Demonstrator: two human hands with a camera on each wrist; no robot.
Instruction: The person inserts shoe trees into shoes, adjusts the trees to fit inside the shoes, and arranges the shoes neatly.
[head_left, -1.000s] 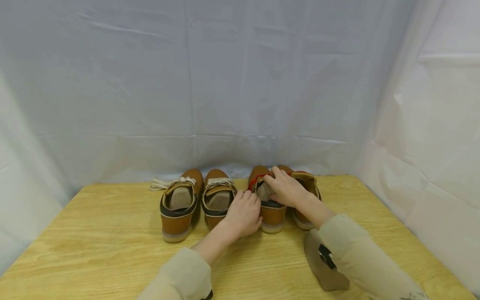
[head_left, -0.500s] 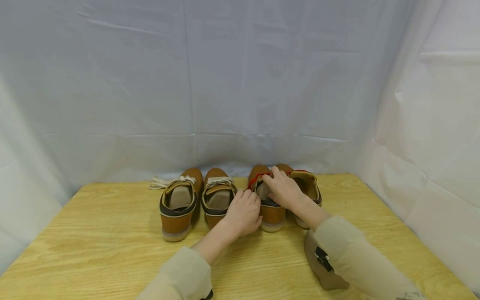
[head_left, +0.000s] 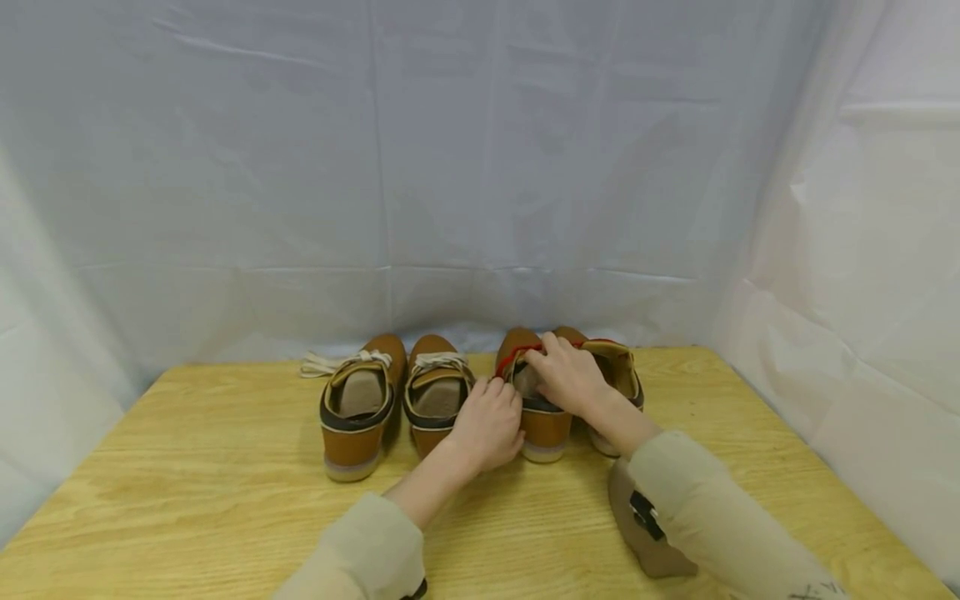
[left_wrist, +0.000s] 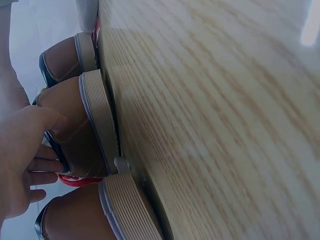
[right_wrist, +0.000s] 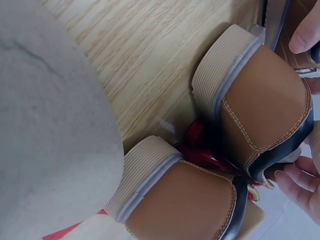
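Note:
My left hand (head_left: 490, 423) grips the left side of a brown shoe (head_left: 545, 432) with red laces, the third from the left. In the left wrist view its thumb lies along the shoe's outside and its fingers go over the dark collar. My right hand (head_left: 572, 377) reaches over the same shoe's opening, fingers curled in at a grey-brown insole (head_left: 528, 384). The right wrist view shows these fingers (right_wrist: 295, 185) at the inner collar, pinching the insole edge. The other red-laced shoe (head_left: 617, 367) stands beside it, partly hidden by the right arm.
Left of my hands stand two brown shoes, the outer shoe (head_left: 351, 450) and the inner shoe (head_left: 429, 432), with white laces and insoles inside. A loose insole (head_left: 647, 529) lies on the wooden table (head_left: 225, 467) under my right sleeve. White sheeting (head_left: 375, 167) hangs behind.
My right hand and forearm have shifted slightly left over the shoe. The left hand keeps its grip, and the shoes stay in place.

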